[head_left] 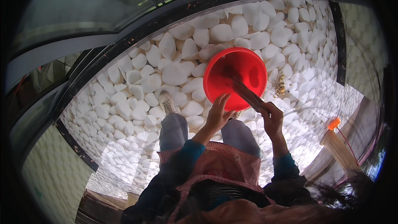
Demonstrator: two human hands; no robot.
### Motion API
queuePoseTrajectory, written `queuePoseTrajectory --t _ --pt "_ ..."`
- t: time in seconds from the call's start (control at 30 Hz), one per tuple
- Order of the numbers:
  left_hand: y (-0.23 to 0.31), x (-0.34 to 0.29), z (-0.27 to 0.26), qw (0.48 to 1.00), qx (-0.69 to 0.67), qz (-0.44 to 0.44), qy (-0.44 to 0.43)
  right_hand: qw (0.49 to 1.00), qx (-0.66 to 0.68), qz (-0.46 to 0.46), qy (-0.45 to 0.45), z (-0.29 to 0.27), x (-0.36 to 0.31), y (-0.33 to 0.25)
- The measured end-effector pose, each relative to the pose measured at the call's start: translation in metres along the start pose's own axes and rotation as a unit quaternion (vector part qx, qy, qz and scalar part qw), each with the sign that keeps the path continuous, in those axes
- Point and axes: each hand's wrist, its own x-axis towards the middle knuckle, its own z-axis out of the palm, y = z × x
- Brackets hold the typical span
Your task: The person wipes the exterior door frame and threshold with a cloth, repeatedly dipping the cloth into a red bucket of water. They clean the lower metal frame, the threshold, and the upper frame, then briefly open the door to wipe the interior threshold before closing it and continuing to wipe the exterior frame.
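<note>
Right of frame centre, the right hand [272, 118] clamped a dark stick [246, 93] slanting up-left into the red bucket [250, 72], whose lower-left rim the left hand [217, 114] neared, fingers apart.

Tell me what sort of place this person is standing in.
Probably a balcony or enclosed porch: large framed glass panels run along one side, pebble-patterned flooring lies underfoot, and bright patches of light fall across it.
</note>
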Motion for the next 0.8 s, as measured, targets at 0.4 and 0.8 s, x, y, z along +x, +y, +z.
queuePoseTrajectory --t 0.4,0.8 --pt "-0.013 0.052 0.032 0.997 -0.034 0.063 -0.041 0.940 0.122 -0.288 0.136 -0.061 -0.020 -0.072" --pt "-0.027 0.018 0.026 0.920 -0.344 -0.176 -0.070 0.934 0.309 0.170 0.064 0.076 0.064 0.122"
